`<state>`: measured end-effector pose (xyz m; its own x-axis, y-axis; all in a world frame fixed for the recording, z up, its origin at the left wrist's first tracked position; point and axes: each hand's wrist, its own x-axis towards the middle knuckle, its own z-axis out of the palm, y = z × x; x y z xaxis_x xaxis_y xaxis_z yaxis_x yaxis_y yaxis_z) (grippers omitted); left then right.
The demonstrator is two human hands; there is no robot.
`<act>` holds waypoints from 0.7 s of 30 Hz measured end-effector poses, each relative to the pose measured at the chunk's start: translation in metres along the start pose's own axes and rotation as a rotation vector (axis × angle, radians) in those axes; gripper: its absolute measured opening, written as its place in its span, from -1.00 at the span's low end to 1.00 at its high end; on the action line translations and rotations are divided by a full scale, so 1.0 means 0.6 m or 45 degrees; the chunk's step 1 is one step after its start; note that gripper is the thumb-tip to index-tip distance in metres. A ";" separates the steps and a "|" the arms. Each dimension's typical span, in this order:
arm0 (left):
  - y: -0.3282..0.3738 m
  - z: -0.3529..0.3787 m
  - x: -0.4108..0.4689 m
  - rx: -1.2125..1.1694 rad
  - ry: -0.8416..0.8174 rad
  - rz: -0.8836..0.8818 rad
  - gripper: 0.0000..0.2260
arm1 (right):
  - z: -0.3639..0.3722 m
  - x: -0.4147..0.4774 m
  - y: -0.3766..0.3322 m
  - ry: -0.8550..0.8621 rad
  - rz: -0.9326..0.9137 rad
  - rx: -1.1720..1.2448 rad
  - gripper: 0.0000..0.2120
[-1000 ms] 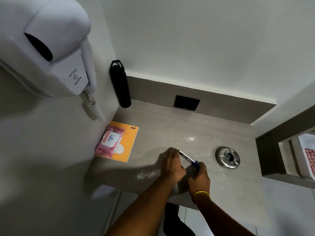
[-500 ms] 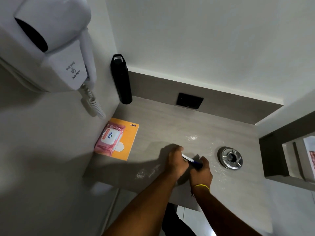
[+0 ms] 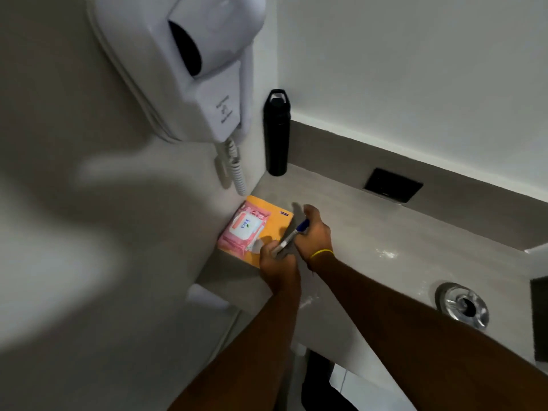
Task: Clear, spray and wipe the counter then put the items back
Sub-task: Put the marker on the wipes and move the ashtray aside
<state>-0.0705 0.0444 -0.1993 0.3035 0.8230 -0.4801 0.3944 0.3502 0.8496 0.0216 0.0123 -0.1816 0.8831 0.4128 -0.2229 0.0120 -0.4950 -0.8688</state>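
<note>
Two hands hold one pen (image 3: 292, 236) between them, just above the tabletop (image 3: 385, 232) near its left edge: the right hand (image 3: 314, 232) is clenched round the blue cap end, the left hand (image 3: 274, 258) closed on the pale barrel end. Being thin, stiff and light, the pen should handle easily, though its smooth barrel could roll if set down loose; mid-barrel is the sure grip. Beside it, against the left edge, lies one orange notebook (image 3: 275, 229) with one pink wipes pack (image 3: 244, 229) on top, soft and crinkly, best lifted by its sides. One black bottle (image 3: 277, 134) stands upright in the far left corner, probably the heaviest item. One metal ashtray (image 3: 462, 305) sits towards the right edge.
</note>
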 end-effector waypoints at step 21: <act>0.037 0.034 -0.016 -0.004 0.459 0.094 -0.80 | 0.014 0.050 0.003 -0.237 -0.128 -0.114 -0.33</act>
<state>-0.0470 0.0354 -0.1802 0.0055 0.9507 -0.3102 0.3801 0.2849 0.8799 0.0438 0.0303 -0.1936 0.7738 0.5931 -0.2223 0.1441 -0.5066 -0.8501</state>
